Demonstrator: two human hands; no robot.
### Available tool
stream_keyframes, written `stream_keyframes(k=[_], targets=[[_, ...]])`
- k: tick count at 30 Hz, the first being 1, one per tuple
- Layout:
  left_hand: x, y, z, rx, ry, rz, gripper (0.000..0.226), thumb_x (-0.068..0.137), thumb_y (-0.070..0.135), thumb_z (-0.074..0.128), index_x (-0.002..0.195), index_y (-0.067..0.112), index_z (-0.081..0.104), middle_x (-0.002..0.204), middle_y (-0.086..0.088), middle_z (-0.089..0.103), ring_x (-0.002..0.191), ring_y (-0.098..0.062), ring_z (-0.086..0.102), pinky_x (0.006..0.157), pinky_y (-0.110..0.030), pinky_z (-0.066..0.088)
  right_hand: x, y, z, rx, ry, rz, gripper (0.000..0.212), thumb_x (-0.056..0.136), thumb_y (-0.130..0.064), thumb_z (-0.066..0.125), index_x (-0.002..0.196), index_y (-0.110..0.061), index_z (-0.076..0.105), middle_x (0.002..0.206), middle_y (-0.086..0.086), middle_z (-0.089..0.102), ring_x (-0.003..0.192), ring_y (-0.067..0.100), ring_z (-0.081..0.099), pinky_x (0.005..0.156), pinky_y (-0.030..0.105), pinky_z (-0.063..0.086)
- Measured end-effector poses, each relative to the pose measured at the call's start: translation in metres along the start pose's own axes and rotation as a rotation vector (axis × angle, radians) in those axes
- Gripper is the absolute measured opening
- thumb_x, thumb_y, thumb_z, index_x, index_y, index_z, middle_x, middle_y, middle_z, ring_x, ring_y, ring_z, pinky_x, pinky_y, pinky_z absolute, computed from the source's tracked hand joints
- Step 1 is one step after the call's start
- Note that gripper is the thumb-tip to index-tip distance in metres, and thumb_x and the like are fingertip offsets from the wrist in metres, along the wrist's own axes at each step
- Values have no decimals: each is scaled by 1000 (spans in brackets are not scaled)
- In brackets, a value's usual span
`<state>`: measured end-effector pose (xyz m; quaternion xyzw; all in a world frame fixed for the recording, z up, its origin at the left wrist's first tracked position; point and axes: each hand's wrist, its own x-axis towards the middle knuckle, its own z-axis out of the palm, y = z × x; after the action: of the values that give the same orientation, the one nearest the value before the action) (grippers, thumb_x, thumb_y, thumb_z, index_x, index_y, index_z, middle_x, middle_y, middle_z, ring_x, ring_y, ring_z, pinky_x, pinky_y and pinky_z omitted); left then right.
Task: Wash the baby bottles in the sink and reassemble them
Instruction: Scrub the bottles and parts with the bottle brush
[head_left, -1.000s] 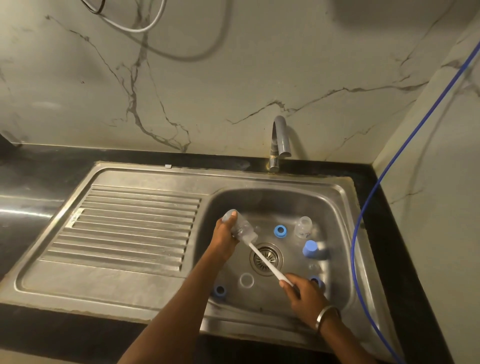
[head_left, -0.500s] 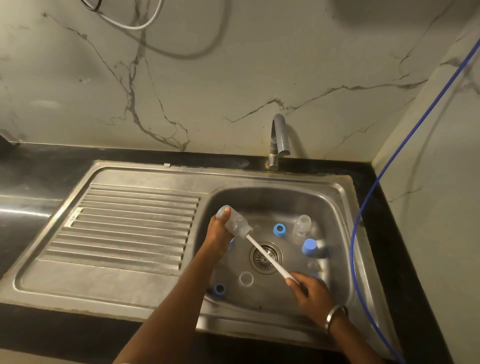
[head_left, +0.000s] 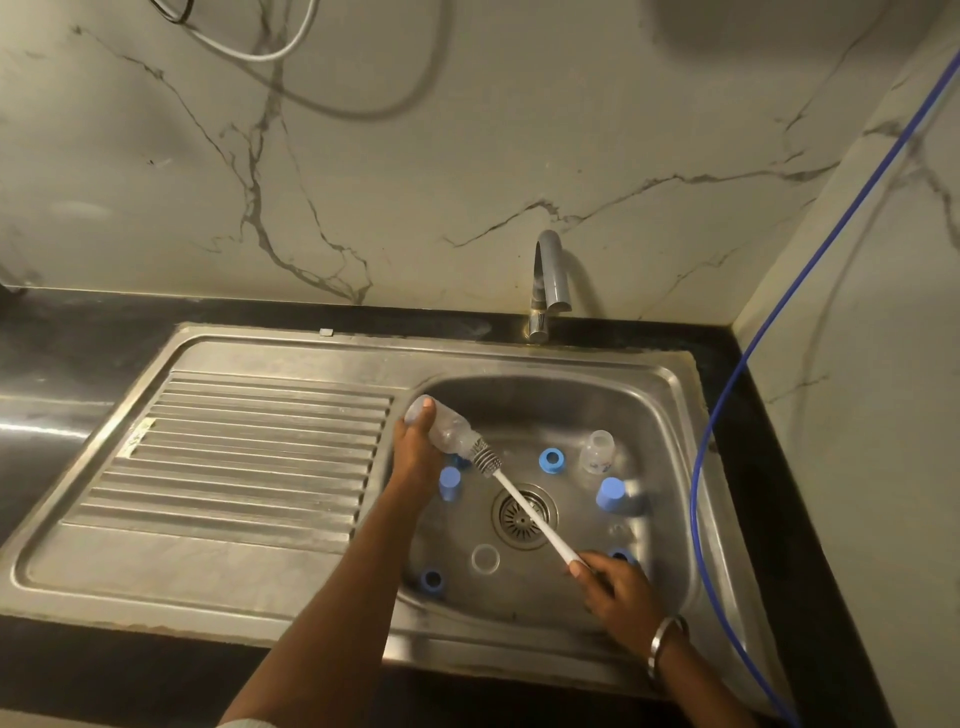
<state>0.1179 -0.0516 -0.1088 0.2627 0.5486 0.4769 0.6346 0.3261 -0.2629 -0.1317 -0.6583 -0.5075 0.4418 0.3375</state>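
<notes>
My left hand (head_left: 415, 447) grips a clear plastic baby bottle (head_left: 441, 423), fingers wrapped round its body and my thumb lying along the upper side. The bottle is tilted over the left part of the basin, base up toward the draining board, mouth pointing down and to the right.

My right hand (head_left: 615, 590) holds the end of a bottle brush (head_left: 524, 512), thumb and fingers pinched round its thin, straight white handle. The handle runs diagonally across the basin, passing over the drain. The grey ribbed brush head sits just outside the bottle's mouth. A plain metal bangle (head_left: 665, 642) circles my right wrist.

The sink (head_left: 680, 467) is dull stainless steel, with a rounded rectangular basin and a ridged draining board (head_left: 249, 457) to its left. A round slotted drain (head_left: 522, 517) sits in the basin floor.

Loose parts lie in the basin. A second clear bottle (head_left: 598, 452) stands upright near the back right. Beside it is a blue collar ring (head_left: 551, 460), and in front of it a blue cap (head_left: 610, 493). Another blue cap (head_left: 450, 482) is just below my left hand. A blue ring (head_left: 431, 579) lies at the front left, and a clear round piece (head_left: 485, 558) nearby. Another blue piece is partly hidden behind my right hand.

A curved grey metal tap (head_left: 548, 283) stands behind the basin, against a pale veined marble wall (head_left: 467, 156). A blue hose (head_left: 727, 389) hangs along the right.
</notes>
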Motion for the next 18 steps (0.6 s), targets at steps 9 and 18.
stream_keyframes(k=[9,18], targets=[[-8,-4,0,-126,39,24,48,86,29,71,127,16,49,122,-13,60,103,-27,65,78,-39,60,5,-13,2,-83,134,-97,17,95,-20,56,83,-16,68,49,-8,49,46,5,44,48,18,37],[-11,-9,1,-5,-265,-247,61,73,48,75,118,7,65,120,-17,66,114,-27,63,81,-32,57,21,-23,-7,-233,253,-65,25,95,-34,52,82,-17,65,56,-7,57,53,11,53,55,27,44]])
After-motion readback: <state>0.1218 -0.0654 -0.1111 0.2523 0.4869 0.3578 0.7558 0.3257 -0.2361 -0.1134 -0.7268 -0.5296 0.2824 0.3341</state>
